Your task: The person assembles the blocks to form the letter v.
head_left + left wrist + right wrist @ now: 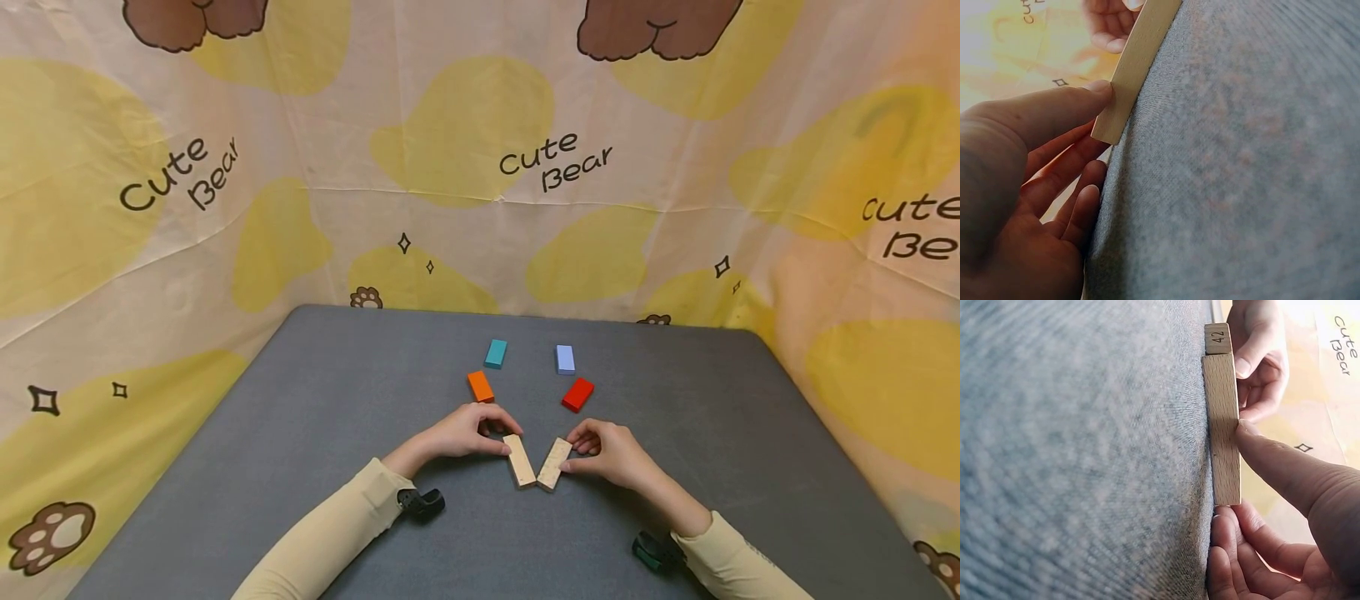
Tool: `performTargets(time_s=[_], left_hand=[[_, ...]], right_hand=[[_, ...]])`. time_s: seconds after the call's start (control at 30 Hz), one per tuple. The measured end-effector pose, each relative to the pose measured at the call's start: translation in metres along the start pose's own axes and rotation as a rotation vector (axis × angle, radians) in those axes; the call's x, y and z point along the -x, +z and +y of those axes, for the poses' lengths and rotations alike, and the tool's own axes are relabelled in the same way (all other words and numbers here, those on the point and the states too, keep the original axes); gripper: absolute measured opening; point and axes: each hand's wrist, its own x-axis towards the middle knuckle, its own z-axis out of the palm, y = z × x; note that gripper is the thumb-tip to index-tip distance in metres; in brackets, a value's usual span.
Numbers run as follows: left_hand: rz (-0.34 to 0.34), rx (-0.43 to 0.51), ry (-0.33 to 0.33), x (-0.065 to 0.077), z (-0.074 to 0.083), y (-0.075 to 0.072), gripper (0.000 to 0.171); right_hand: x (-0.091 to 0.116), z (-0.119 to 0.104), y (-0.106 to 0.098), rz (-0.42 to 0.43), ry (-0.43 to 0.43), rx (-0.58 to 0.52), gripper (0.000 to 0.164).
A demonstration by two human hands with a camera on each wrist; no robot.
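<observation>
Along the near side of a grey fabric-covered table [465,550], a person in cream long sleeves [330,533] reaches forward, a small black device [422,503] at the left wrist and another dark device [654,552] at the right. The left hand [468,432], fingers curled, pinches the far end of a pale, bare-wood rectangular block [520,462]; the right hand [609,452] mirrors it on a second pale wooden block [554,464]. On each, the thumb bears on the outer long side while fingers meet the far end, a light grip that seems suited to adjusting the angle without lifting. Both blocks lie flat between the hands, forming a V that widens away from the person; whether their near ends touch cannot be told. The right wrist view shows "42" on the left block's near end. Just beyond the hands, an orange rectangular block [481,387] and a red rectangular block [578,395] slant in opposite directions. Farther off stand apart a teal rectangular block [496,353] and a pale blue one [566,359], the matched pairs suggesting deliberate symmetry. Behind hangs a cream-and-yellow cloth [450,150] printed "Cute Bear."
</observation>
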Motion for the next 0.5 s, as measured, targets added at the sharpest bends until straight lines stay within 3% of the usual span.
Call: performTargets(time_s=[0.5], left_hand=[[-0.007, -0.001, -0.003, 0.0007, -0.0004, -0.0008, 0.03]], right_hand=[[-0.0026, -0.0004, -0.0065, -0.004, 0.019, -0.038, 0.039]])
